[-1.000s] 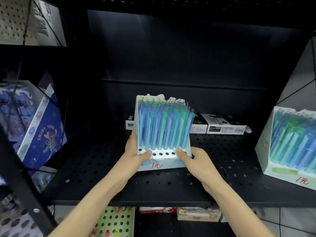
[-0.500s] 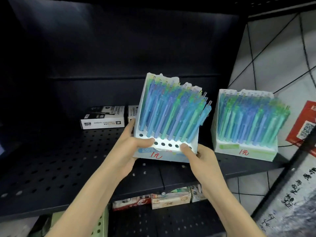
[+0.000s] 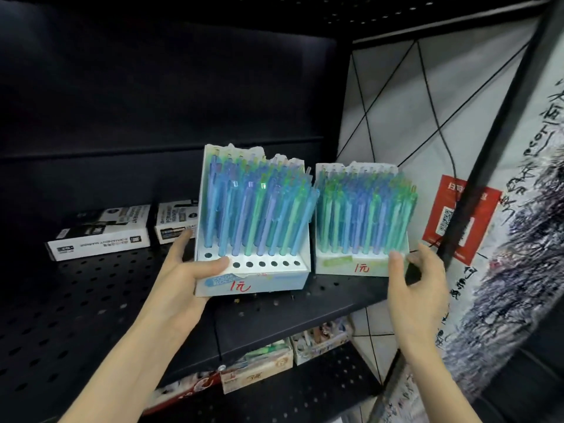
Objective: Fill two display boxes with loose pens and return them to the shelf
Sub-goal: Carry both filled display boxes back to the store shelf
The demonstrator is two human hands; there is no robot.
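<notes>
Two white display boxes full of upright blue and green pens stand side by side on the black perforated shelf [image 3: 305, 312]. My left hand [image 3: 186, 273] grips the left box [image 3: 268, 277] at its front left corner, thumb over the holed front ledge. That box sits on or just above the shelf; I cannot tell which. My right hand [image 3: 415, 282] is at the right front corner of the right box [image 3: 351, 267], thumb against its front face, fingers curled beside its right side.
Two black and white marker boxes [image 3: 100, 233] lie at the back left of the shelf. A white wall with black lines and a red QR notice [image 3: 439, 227] closes off the right. A black post [image 3: 488, 148] slants past. Small cartons fill the lower shelf [image 3: 259, 367].
The left box has moved right, up against the right box. My right hand has left the left box and gone to the right box's front corner.
</notes>
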